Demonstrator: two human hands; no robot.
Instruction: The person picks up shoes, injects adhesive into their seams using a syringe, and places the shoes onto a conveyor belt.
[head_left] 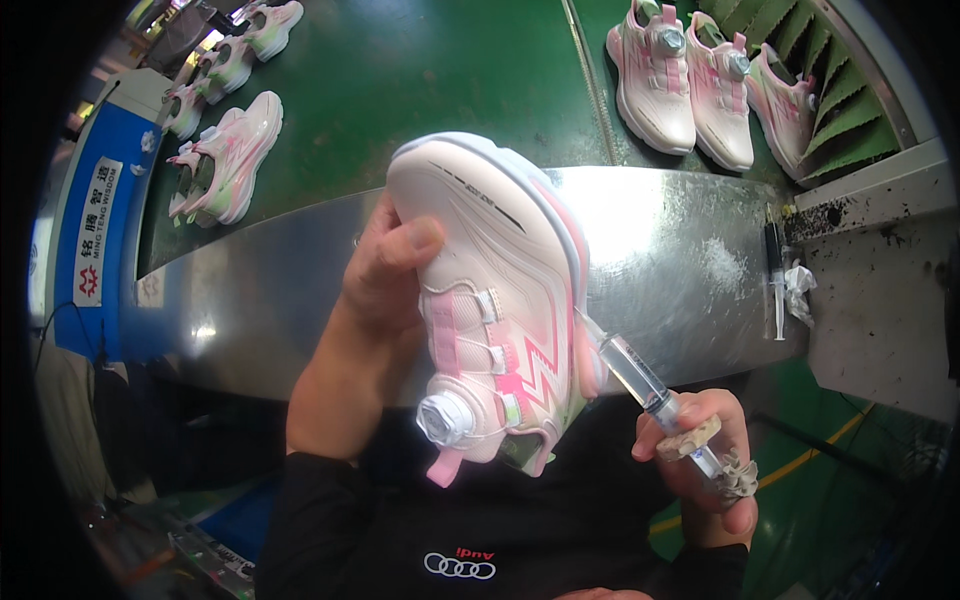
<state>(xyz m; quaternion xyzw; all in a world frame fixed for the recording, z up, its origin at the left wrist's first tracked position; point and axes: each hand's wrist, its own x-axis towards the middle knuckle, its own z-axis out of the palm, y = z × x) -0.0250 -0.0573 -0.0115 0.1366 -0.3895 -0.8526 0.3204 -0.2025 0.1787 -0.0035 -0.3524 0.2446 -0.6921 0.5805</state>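
Observation:
A pale pink and white sneaker (500, 270) with a round dial closure is tilted up in front of me, toe away from my body. My left hand (390, 255) grips it at the toe's left side, thumb on the upper and the other fingers hidden behind. In my right hand (705, 440) is a clear syringe (637, 372), its flange and plunger end wrapped in lumpy beige material. The syringe's thin tip points up-left at the shoe's right edge, by the seam of upper and sole; whether it touches I cannot tell.
Several similar sneakers (655, 85) stand at the far right beside green fins (845, 120); more shoes (235, 160) line the far left. A metal plate (280, 290) fronts the green table (440, 60). Another syringe (776, 275) lies right, near crumpled white tissue (798, 292). A blue machine (100, 230) stands left.

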